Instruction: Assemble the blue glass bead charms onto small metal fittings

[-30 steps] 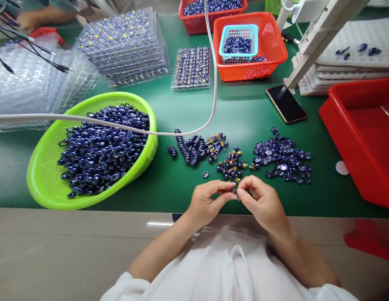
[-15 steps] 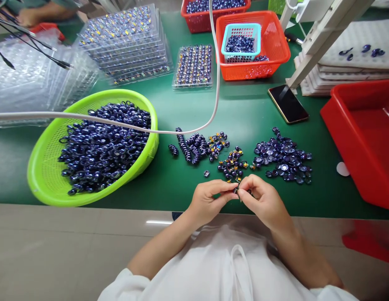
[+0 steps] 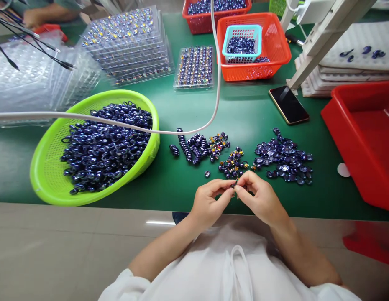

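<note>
My left hand (image 3: pixel 210 202) and my right hand (image 3: pixel 262 200) meet at the table's front edge, fingertips pinched together around a small dark shiny ring-like piece (image 3: pixel 234 185). Fingers cover most of it. Just beyond lies a pile of dark ring pieces with gold-orange parts (image 3: pixel 232 162), with a smaller similar pile (image 3: pixel 218 144) behind it. To their left, dark blue rings stand in rows (image 3: pixel 197 147). On the right a heap of flat dark blue faceted pieces (image 3: pixel 282 156) is spread out. One loose round piece (image 3: pixel 207 174) sits near my left hand.
A green basket (image 3: pixel 44 179) full of dark rings stands left. Behind are stacked clear trays (image 3: pixel 128 54), a single filled tray (image 3: pixel 194 69) and an orange basket (image 3: pixel 254 73). A phone (image 3: pixel 288 104) and red bin (image 3: pixel 354 138) are right. A white cable (image 3: pixel 215 108) hangs across.
Both hands have shifted slightly up and left, and the fingertips have changed position on the small piece. The view has moved a little; the piles look the same.
</note>
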A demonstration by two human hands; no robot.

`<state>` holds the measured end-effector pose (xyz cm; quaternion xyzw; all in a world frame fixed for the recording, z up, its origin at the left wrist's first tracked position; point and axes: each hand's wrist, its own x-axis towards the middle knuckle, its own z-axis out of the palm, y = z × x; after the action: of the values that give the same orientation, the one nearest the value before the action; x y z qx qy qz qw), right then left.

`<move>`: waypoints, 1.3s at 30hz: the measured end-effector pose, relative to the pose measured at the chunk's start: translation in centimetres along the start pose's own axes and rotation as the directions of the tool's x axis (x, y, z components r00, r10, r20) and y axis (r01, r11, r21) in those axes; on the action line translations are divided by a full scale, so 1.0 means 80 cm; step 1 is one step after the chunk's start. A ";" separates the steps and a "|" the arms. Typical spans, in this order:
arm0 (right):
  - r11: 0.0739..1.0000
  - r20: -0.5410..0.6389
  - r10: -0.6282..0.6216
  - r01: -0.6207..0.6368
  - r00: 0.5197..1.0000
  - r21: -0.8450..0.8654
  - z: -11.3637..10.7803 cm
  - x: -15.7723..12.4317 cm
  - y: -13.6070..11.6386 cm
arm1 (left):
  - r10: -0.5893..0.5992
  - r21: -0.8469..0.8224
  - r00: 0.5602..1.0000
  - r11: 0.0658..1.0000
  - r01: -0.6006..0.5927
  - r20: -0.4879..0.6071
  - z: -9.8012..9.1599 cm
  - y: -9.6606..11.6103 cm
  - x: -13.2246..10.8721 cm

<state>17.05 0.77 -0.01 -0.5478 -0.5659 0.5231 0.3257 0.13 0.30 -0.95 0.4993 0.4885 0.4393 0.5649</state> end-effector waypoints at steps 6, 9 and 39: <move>0.989 0.006 -0.035 0.034 0.999 0.147 -0.003 -0.008 0.018 | -0.250 -0.151 0.967 0.959 0.240 -0.053 -0.001 0.014 0.006; 0.992 -0.033 -0.088 0.091 0.996 0.092 -0.007 -0.014 0.027 | -0.280 -0.140 0.957 0.953 0.268 -0.072 -0.003 0.018 0.010; 0.991 -0.066 -0.109 0.103 0.992 -0.084 -0.012 -0.007 0.016 | 0.138 0.247 0.979 0.954 -0.172 0.148 -0.004 0.002 0.004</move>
<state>18.39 0.28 -0.85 -0.5475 -0.6029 0.4625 0.3504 -0.11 0.67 -0.80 0.6328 0.4633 0.3815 0.4892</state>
